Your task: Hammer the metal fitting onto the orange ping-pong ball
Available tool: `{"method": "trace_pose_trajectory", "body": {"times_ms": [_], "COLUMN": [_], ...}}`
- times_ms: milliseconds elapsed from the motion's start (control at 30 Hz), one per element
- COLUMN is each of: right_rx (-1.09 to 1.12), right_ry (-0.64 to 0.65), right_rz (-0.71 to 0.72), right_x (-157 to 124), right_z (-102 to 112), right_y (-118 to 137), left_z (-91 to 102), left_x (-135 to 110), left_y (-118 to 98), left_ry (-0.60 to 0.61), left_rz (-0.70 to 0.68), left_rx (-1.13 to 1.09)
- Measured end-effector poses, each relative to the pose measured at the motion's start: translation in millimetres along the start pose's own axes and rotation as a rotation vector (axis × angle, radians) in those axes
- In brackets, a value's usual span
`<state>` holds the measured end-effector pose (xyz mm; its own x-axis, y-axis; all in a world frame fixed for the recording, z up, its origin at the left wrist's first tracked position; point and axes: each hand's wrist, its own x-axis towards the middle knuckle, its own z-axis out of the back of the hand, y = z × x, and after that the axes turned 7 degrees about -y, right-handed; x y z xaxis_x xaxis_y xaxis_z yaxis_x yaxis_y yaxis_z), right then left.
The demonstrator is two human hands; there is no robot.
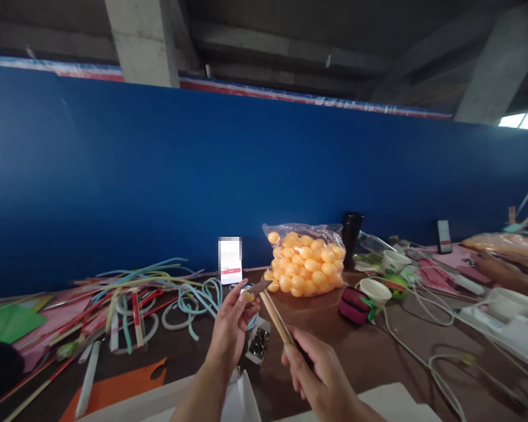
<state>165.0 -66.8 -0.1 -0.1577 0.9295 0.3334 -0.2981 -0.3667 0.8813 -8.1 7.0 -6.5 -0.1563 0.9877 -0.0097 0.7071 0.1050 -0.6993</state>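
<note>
My left hand (232,328) is raised over the table, its thumb and fingers closed on a small shiny round piece (247,288) with silver and yellow on it; its exact kind is too small to make out. In my right hand (319,375) is a hammer (276,318) with a pale wooden handle, slanting up to the left. The hammer's dark head is close beside the shiny piece; whether they touch I cannot tell. Below, between my hands, sits a small open box (259,341) of dark, shiny small pieces.
A clear bag of orange balls (305,264) stands behind my hands, beside a lit phone (231,261). Tubes and sticks (136,305) crowd the left. Right are a purple pouch (354,305), paper cups (375,291), white cables (440,375) and another person's arm (501,272).
</note>
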Motion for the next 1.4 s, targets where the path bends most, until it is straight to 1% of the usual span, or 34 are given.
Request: {"method": "trace_pose_trajectory", "body": {"times_ms": [233,367,500,767,900,1033,1167,1333,1400], "right_rx": [-0.028,-0.004,0.012,-0.017,-0.004,0.0,-0.036,-0.052,-0.061], "right_ry": [0.0,-0.058,-0.091,0.005,-0.034,-0.074,-0.044,0.031,0.024], "right_rz": [0.022,0.06,0.034,0.014,0.023,0.03,0.038,0.068,0.07], "right_x": [2,2,1,0,0,0,1,3,3], "right_z": [2,3,0,-1,-1,-2,-2,3,3], "right_y": [4,11,14,5,7,9,4,0,1], "left_z": [-1.0,-0.4,-1.3,-3.7,-4.0,-4.2,-3.6,-4.0,-4.2], "left_x": [-1,0,0,-1,-1,-1,-1,-2,-2], "left_y": [-1,-1,-1,-3,-3,-2,-1,-1,-1], "left_ry": [-0.011,-0.017,-0.024,-0.013,-0.04,-0.04,-0.053,-0.057,-0.055], "left_rz": [-0.002,-0.019,-0.022,-0.033,-0.031,-0.036,-0.039,-0.04,-0.041], "left_rx": [0.002,0.01,0.027,0.038,0.053,0.056,0.057,0.085,0.088]}}
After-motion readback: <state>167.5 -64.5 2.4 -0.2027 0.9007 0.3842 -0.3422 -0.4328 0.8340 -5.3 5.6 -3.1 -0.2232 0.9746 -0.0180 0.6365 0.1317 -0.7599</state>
